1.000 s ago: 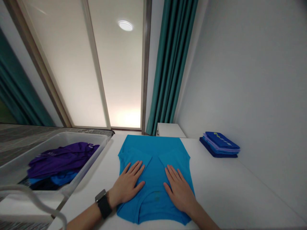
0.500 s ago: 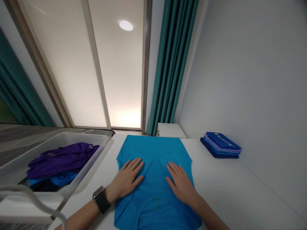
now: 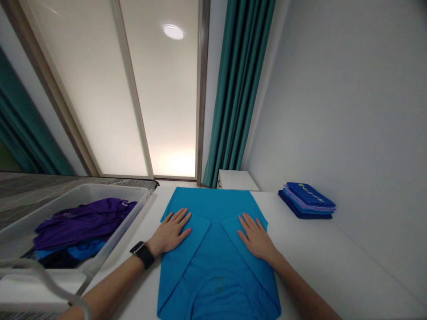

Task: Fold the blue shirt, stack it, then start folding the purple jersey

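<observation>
A bright blue T-shirt (image 3: 216, 249) lies flat on the white table, its neckline nearest me and both sleeves folded inward. My left hand (image 3: 171, 232) rests flat on the left folded sleeve, near the shirt's left edge, fingers spread. On the right folded sleeve lies my right hand (image 3: 256, 236), also flat with fingers apart, close to the right edge. Neither hand grips the cloth. A dark watch (image 3: 143, 254) is on my left wrist.
Left of the shirt stands a translucent white bin (image 3: 135, 229) holding purple and blue clothes (image 3: 86, 222). A stack of folded clothes (image 3: 307, 202) sits at the right by the wall. A grey cable-like loop (image 3: 50, 284) crosses the lower left. Behind is a white cabinet (image 3: 236, 180).
Both hands have slid outward and slightly away from me, toward the shirt's side edges. The folded sleeves look flatter and their edges show more clearly.
</observation>
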{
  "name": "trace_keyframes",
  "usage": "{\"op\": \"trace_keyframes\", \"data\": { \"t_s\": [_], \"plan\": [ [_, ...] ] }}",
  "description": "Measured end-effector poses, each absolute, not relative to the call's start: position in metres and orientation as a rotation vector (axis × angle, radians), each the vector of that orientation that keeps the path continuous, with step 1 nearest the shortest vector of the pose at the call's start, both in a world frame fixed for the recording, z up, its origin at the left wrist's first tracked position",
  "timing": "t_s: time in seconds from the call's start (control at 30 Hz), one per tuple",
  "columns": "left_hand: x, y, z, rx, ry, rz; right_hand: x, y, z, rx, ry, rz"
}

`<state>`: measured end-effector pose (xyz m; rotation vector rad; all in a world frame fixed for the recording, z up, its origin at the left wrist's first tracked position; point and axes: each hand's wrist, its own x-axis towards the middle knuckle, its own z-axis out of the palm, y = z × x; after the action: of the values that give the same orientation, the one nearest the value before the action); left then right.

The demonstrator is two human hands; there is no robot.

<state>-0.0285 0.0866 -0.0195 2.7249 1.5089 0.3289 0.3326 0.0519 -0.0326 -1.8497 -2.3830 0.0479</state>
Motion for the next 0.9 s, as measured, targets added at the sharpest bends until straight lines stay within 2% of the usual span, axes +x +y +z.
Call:
{"op": "trace_keyframes", "data": {
  "t_s": [0.47,0.7,0.9],
  "plan": [
    [-0.031,0.059,-0.019,2.693,1.506,0.271,0.333,0.025,-0.026,-1.877,-2.396,0.117],
    [-0.027,0.081,-0.004,2.627,1.573,0.243,0.332,0.052,-0.015,-1.877,-2.370,0.102],
    [-0.028,0.098,-0.018,2.634,1.640,0.264,0.336,0.075,-0.023,-1.982,-2.350,0.142]
  ]
}}
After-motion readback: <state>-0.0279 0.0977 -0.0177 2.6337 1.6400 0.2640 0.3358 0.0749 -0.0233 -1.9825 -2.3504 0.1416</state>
